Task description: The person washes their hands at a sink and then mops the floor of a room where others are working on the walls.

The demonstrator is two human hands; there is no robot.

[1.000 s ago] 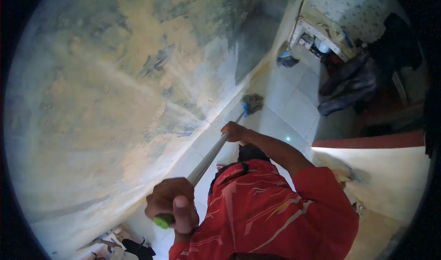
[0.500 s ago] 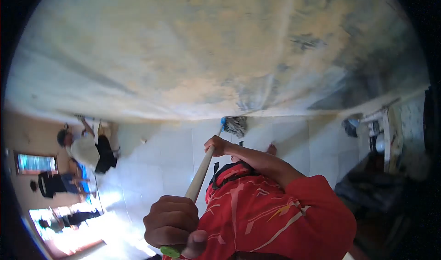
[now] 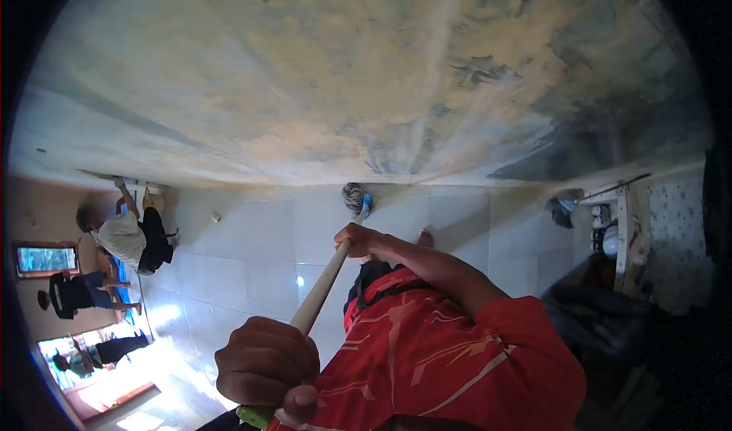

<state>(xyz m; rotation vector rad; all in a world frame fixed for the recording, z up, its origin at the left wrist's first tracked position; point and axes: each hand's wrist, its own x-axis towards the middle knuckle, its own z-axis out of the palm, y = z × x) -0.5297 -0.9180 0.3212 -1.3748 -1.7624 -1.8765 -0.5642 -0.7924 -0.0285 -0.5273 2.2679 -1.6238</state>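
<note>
A pale mop pole (image 3: pixel 322 290) slants across the middle of the head view. My left hand (image 3: pixel 267 362) is wrapped round its upper end, near the green tip (image 3: pixel 255 416). Farther down the pole, my right hand (image 3: pixel 357 240) grips it, with the forearm coming in from the right. Below that hand, the grey mop head (image 3: pixel 353 197) with its blue clamp (image 3: pixel 367 203) lies on the tiled floor, close against the foot of the wall.
A stained wall (image 3: pixel 343 80) fills the top. My bare foot (image 3: pixel 425 238) stands on the tiles (image 3: pixel 267 240). At left, one person (image 3: pixel 126 240) is near the wall, with two more people (image 3: pixel 80 290) behind. A low shelf (image 3: pixel 624 240) with items and a dark bag (image 3: pixel 560 211) are at right.
The mop head has swung from the right of its clamp to the left and shifted left along the wall. Both my hands have moved slightly left with the pole.
</note>
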